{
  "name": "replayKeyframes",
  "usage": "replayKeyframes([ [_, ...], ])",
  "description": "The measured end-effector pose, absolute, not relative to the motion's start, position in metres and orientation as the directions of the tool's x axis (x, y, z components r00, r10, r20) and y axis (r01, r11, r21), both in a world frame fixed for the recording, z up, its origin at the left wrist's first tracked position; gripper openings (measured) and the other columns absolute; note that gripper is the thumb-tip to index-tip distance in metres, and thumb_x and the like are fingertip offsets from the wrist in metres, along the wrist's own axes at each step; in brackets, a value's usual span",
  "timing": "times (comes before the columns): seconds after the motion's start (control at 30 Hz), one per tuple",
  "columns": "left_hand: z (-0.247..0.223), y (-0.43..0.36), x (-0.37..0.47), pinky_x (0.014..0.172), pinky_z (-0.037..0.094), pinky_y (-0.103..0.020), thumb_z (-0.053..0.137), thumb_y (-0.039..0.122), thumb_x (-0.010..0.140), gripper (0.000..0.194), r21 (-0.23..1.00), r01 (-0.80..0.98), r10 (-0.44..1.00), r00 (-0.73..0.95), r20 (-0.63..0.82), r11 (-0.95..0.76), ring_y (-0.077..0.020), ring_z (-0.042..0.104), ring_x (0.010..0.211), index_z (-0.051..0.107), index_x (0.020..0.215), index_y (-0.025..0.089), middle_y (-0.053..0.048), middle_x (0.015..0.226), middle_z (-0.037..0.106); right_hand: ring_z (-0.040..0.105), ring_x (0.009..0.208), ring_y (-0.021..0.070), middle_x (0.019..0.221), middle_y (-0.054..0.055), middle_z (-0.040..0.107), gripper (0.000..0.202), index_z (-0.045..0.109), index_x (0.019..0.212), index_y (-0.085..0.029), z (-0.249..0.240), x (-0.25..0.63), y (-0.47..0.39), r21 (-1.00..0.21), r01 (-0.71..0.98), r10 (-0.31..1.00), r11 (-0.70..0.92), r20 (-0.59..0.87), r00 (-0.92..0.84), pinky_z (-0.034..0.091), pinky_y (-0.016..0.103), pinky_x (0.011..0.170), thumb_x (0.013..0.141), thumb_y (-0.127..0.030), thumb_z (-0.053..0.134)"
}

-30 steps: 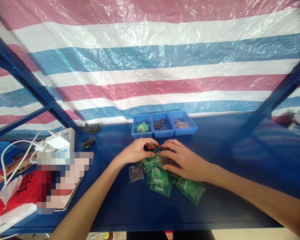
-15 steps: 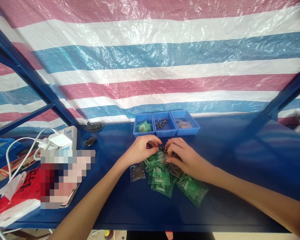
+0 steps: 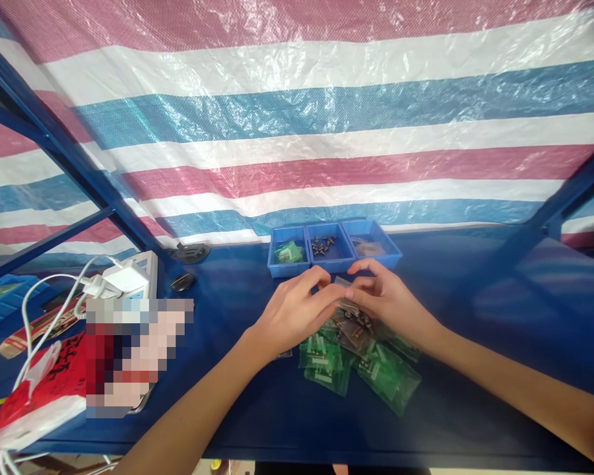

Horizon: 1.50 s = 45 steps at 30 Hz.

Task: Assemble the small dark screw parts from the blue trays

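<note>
Both hands meet above the heap of green packets (image 3: pixel 371 366) near the middle of the blue table (image 3: pixel 475 343): the left hand (image 3: pixel 292 313) and right hand (image 3: pixel 389 300) pinch a small clear bag (image 3: pixel 344 290) between their fingertips, raised off the pile so it can be handled free of the rest. Three blue trays (image 3: pixel 334 247) sit side by side towards the far edge, within easy reach, each keeping one sort of part apart from the others
</note>
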<state>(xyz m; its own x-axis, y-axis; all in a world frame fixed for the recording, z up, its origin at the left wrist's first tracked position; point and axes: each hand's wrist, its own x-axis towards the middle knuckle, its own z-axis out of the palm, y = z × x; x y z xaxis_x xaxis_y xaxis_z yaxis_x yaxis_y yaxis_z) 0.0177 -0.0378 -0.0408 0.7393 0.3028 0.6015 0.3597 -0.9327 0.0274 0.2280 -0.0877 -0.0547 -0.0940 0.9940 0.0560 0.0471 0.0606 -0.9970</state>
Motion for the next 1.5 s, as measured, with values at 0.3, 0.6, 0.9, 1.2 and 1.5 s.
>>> replayKeyframes([
  [0.3,-0.035,-0.044,0.019,0.07,0.049,-0.026,0.056,0.019,0.099,0.018,0.009,0.282,0.224,0.744,0.629,-0.959,-0.0156,0.06,0.089,0.073,0.098,0.027,-0.005,0.103,0.063,0.032,0.048,0.0084,0.058,-0.01,0.041,0.031,0.048,0.103,-0.025,-0.052,0.226,-0.091,-0.997,0.056,0.986,0.05,0.04,-0.165,0.024,0.023,0.046,0.096,-0.052,0.061],
  [0.6,-0.04,-0.039,0.02,0.085,0.053,-0.035,0.041,0.015,0.103,0.024,0.087,0.36,0.331,0.703,0.629,-0.929,-0.0206,0.062,0.097,0.065,0.102,0.017,-0.01,0.105,0.068,0.048,0.056,0.0126,0.073,-0.001,0.057,0.04,0.055,0.11,-0.022,-0.056,0.227,-0.092,-0.977,0.179,0.989,0.12,0.101,-0.11,0.035,0.026,0.049,0.103,-0.059,0.041],
  [0.9,-0.049,-0.035,0.02,0.074,0.05,-0.032,0.039,0.016,0.105,0.018,0.186,0.384,0.415,0.687,0.597,-0.904,-0.0193,0.061,0.088,0.057,0.108,0.017,-0.008,0.096,0.066,0.057,0.072,0.0183,0.082,0.002,0.062,0.027,0.064,0.097,-0.023,-0.047,0.223,-0.099,-0.876,0.411,0.966,0.253,0.207,-0.153,0.044,0.03,0.061,0.1,-0.048,0.053],
  [1.2,-0.048,-0.04,0.02,0.075,0.056,-0.035,0.062,0.047,0.096,0.027,0.137,0.429,0.418,0.676,0.607,-0.893,-0.0283,0.059,0.112,0.062,0.095,0.02,-0.015,0.126,0.05,0.054,0.065,0.0168,0.074,0.0,0.059,0.03,0.062,0.087,-0.022,-0.051,0.227,-0.096,-0.907,0.342,0.97,0.244,0.228,-0.087,0.043,0.028,0.058,0.101,-0.046,0.052],
  [1.5,-0.045,-0.042,0.02,0.093,0.057,-0.05,0.056,0.026,0.098,0.015,0.044,0.46,0.407,0.73,0.549,-0.887,-0.0345,0.056,0.126,0.059,0.109,0.017,-0.021,0.142,0.046,0.058,0.08,0.0199,0.09,0.005,0.061,0.028,0.06,0.084,-0.023,-0.048,0.223,-0.1,-0.879,0.352,0.947,0.321,0.309,-0.093,0.048,0.029,0.062,0.101,-0.043,0.052],
])
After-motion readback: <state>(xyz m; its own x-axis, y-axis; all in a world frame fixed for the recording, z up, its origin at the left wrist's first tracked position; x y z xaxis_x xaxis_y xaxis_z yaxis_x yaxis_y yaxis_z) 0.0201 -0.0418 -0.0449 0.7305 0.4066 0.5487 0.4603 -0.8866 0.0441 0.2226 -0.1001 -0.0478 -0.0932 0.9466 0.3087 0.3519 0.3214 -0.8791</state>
